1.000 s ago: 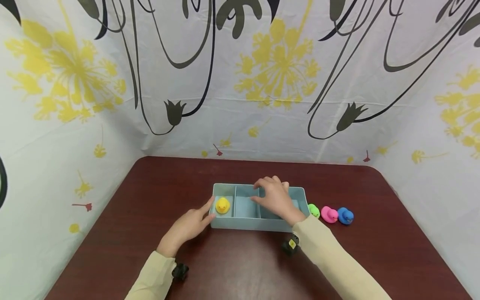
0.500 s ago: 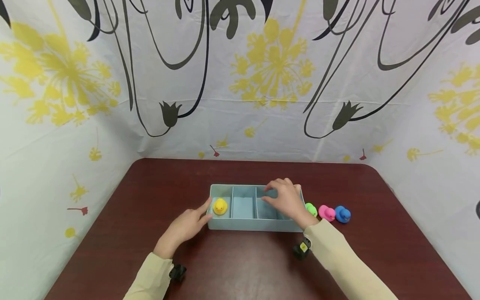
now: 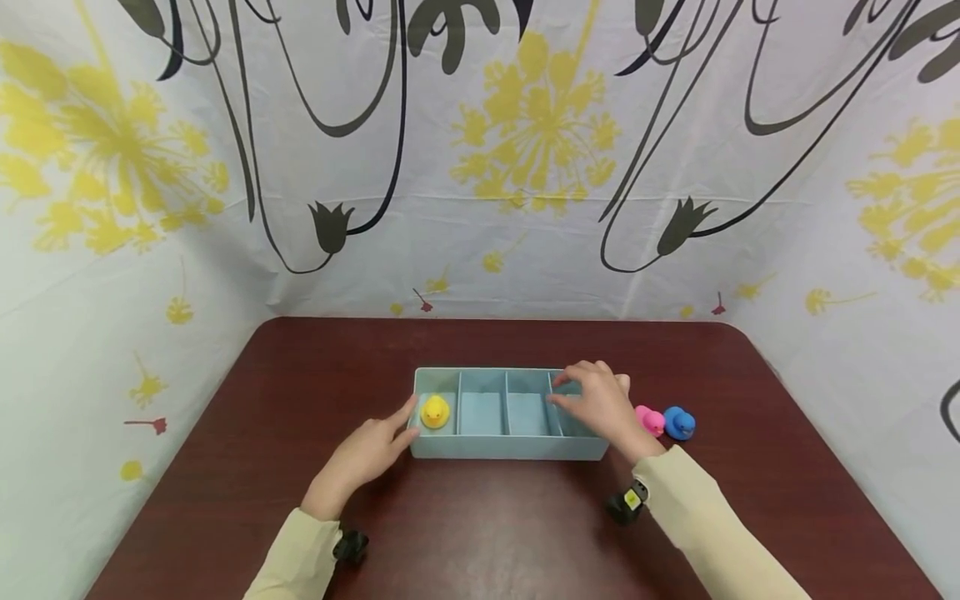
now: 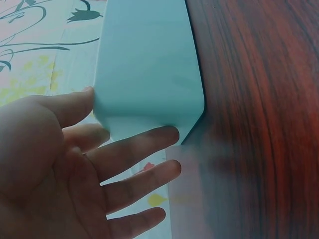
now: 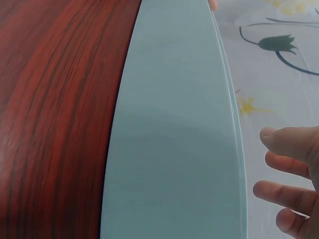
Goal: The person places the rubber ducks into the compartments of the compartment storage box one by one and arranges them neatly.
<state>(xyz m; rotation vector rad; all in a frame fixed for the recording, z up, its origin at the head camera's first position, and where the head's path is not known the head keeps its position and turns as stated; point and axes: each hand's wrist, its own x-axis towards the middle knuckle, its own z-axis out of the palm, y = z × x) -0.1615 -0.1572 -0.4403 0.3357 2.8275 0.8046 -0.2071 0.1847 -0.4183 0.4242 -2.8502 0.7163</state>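
Observation:
A pale blue box [image 3: 510,448] with a row of compartments sits on the table. A yellow toy duck [image 3: 435,412] occupies its leftmost compartment. My left hand [image 3: 367,454] touches the box's left end with thumb and index finger; in the left wrist view its other fingers [image 4: 144,186] spread out beside the box end. Over the rightmost compartment is my right hand [image 3: 600,402], thumb and fingers bent but apart, with nothing between them. The right wrist view has the right hand [image 5: 294,174] above the rim, beside the box's long front wall [image 5: 174,124].
To the right of the box, a pink toy duck [image 3: 649,421] and a blue toy duck [image 3: 680,423] stand side by side, partly behind the right wrist. The dark red-brown table [image 3: 480,517] ends at a patterned cloth [image 3: 405,267] at the back.
My right hand has moved right across the box, from the third compartment to the fourth, and now hides the green duck. The left hand keeps its place. The head view has shifted slightly.

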